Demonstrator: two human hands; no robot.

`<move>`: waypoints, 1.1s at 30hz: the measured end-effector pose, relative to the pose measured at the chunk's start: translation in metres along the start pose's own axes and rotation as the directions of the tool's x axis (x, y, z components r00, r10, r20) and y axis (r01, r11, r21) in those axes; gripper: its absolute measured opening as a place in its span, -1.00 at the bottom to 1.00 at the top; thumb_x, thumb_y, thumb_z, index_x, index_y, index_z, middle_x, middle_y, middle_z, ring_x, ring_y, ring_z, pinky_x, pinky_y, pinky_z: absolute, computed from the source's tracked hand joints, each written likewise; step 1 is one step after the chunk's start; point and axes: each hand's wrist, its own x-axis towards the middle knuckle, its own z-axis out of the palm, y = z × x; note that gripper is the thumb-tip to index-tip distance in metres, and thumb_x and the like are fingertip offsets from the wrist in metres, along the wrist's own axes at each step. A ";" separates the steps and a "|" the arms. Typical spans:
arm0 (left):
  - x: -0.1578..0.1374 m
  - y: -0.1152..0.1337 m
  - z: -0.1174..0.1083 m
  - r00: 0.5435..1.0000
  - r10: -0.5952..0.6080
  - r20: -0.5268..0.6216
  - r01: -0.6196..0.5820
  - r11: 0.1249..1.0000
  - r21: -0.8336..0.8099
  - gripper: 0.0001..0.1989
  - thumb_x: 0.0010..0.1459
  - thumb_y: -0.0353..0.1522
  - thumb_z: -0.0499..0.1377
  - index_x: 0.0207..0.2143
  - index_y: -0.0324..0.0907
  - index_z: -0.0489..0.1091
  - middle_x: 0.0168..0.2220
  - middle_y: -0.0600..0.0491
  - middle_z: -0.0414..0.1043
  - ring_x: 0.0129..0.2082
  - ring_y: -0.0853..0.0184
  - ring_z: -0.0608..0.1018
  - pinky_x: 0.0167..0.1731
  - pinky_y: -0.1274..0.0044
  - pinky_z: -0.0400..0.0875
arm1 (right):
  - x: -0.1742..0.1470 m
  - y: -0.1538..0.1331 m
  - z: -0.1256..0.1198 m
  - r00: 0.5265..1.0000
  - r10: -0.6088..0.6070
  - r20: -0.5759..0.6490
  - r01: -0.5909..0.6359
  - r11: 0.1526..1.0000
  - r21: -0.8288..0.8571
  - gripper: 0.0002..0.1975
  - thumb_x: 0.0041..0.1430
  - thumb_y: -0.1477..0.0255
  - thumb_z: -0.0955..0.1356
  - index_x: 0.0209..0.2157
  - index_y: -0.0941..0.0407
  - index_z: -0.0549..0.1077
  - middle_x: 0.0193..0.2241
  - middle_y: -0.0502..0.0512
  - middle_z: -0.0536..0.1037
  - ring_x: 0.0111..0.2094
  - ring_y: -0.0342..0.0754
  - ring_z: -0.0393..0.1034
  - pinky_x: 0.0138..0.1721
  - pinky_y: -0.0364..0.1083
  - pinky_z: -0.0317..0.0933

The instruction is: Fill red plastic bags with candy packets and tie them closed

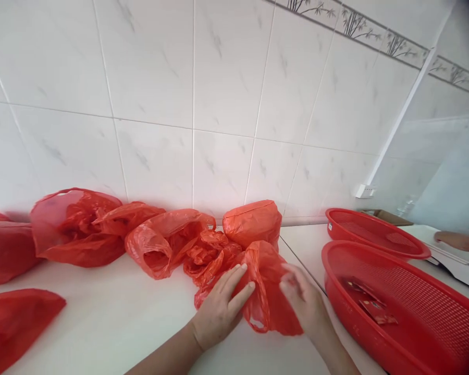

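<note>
A red plastic bag (272, 291) with loop handles lies crumpled on the white table in front of me. My left hand (223, 306) rests flat against its left side, fingers stretched out and spread. On the bag's right side is my right hand (303, 297), its fingers bent and smeared by motion, so I cannot tell whether they grip the plastic. Just behind, a plump, folded-over red bag (253, 221) lies against the tiled wall. More crumpled red bags (172, 239) touch it on the left.
Further left lie an opened red bag (78, 229) and other red bags (11, 323). At right stand two red plastic baskets; the near basket (336, 291) holds some small red packets (375, 307), the far basket (375, 245) sits behind. Another person's hand (459, 241) shows at far right.
</note>
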 end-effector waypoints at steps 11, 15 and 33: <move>-0.005 -0.043 -0.013 0.942 -0.324 0.082 0.323 0.946 0.031 -0.38 0.06 -0.47 0.11 0.20 -0.20 0.10 0.20 -0.25 0.17 0.16 -0.03 0.31 0.03 0.18 0.31 | -0.017 0.009 0.031 0.964 0.030 0.265 -0.033 0.999 0.005 -0.79 0.01 0.57 0.15 -0.37 0.11 0.34 -0.42 -0.01 0.47 -0.46 -0.12 0.38 -0.43 -0.15 0.24; 0.000 -0.010 -0.028 0.983 -0.155 0.103 0.158 0.987 -0.016 -0.45 0.10 -0.42 0.15 0.16 -0.06 0.19 0.27 -0.15 0.07 0.23 0.03 0.17 0.15 0.12 0.10 | -0.029 -0.001 0.025 0.980 -0.003 0.197 0.001 1.000 0.010 -0.92 0.06 0.49 0.20 -0.45 0.11 0.29 -0.47 -0.03 0.42 -0.43 -0.11 0.31 -0.39 -0.14 0.19; 0.028 0.017 -0.043 0.641 -0.700 0.316 0.644 0.266 -0.717 -0.85 0.12 -0.31 0.07 -0.47 -0.13 0.15 -0.55 0.21 0.18 -0.61 0.47 0.26 -0.60 0.64 0.17 | -0.106 -0.005 -0.044 0.835 0.078 -0.545 -0.150 0.985 -0.089 -0.59 0.07 0.14 0.30 -0.13 0.10 0.36 -0.18 0.25 0.47 -0.27 0.08 0.37 -0.27 0.00 0.27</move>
